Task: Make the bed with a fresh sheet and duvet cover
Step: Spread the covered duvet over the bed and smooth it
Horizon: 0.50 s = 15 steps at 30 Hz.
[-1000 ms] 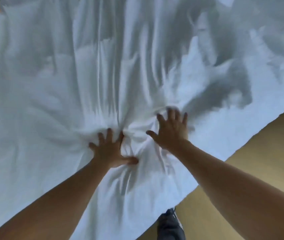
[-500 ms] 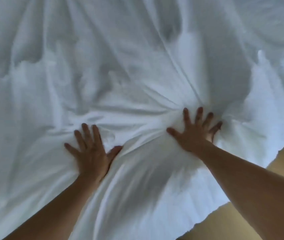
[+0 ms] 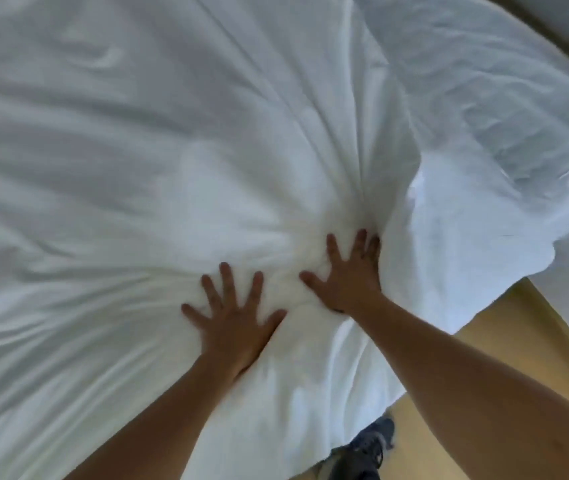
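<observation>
Spread across nearly the whole view, the white duvet [image 3: 206, 133] lies rumpled, with creases fanning out from a bunched spot near its lower right part. On that spot the left hand [image 3: 232, 320] and right hand [image 3: 348, 275] press palm-down, side by side, fingers [image 3: 227, 282] straight and splayed apart, gripping nothing. Right of them the duvet's edge ends over a yellowish floor [image 3: 504, 323], where a dark shoe [image 3: 369, 445] stands just beside the hanging cloth.

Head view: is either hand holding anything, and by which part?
Nothing is held. The left hand and right hand press flat, fingers spread, on the white bedding.
</observation>
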### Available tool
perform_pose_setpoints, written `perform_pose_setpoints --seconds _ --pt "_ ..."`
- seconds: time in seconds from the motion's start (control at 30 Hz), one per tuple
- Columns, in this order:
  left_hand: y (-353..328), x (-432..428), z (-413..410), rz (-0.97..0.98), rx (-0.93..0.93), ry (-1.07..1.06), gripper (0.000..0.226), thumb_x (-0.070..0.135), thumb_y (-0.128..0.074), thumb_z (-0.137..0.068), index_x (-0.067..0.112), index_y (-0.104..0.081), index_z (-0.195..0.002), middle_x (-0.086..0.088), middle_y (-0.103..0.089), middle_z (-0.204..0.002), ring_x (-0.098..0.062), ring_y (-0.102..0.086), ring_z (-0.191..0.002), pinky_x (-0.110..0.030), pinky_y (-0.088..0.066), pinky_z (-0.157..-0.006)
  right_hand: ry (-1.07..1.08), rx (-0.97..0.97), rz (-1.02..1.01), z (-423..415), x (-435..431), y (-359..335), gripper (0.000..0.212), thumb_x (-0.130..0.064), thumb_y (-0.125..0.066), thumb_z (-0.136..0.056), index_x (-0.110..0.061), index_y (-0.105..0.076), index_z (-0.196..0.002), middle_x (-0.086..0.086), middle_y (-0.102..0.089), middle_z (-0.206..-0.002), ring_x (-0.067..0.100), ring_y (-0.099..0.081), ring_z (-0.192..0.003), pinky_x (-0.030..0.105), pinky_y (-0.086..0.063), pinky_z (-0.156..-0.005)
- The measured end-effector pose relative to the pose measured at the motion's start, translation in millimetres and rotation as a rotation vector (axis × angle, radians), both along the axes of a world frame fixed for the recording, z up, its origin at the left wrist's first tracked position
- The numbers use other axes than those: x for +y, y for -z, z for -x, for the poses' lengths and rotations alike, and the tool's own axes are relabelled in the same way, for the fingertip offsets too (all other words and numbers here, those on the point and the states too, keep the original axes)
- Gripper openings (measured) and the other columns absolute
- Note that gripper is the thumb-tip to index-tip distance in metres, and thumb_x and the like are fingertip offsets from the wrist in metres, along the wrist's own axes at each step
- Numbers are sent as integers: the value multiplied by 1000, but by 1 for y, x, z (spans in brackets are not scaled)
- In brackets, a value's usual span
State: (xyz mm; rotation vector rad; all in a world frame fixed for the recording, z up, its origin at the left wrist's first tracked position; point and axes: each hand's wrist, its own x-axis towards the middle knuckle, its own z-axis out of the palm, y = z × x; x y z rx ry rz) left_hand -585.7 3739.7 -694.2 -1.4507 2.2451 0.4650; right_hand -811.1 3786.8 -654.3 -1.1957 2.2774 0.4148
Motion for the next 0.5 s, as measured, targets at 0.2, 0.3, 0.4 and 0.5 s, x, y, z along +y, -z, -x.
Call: perform_pose_setpoints --seconds 0.2,0.3,0.4,0.5 --pt "-42 -31 69 -143 -118 -283 84 81 -31 -89 47 5 -157 -11 15 -167 -44 4 -152 -78 -19 -109 152 -16 1092 139 1 -68 29 -37 -57 -94 -18 -70 -112 6 -71 -113 28 -67 -102 38 -54 -86" --pt "-74 -33 151 17 142 -248 54 55 -47 -96 24 -53 -140 -13 -50 -145 -35 -48 -132 -52 -42 -106 633 104 730 255 16 -61 69 -50 -68 -86 -16 -47 -142 13 -50 -144 37 -46 -131 52 -42 -104" --pt "-101 -25 259 130 624 -166 52 63 -56 -85 25 -65 -120 -1 -67 -116 -25 -64 -109 -39 -51 -94 769 -198 281 299 3 -39 112 -69 -74 -73 -12 -23 -155 20 -40 -150 39 -39 -138 51 -38 -111" --pt "-108 -43 343 -80 647 -392 94 86 -59 -61 34 -41 -137 -2 -50 -122 -26 -55 -115 -40 -48 -100 701 -597 415 296 -24 -26 84 -51 -79 -75 -4 -53 -139 18 -63 -129 33 -63 -117 44 -51 -101"
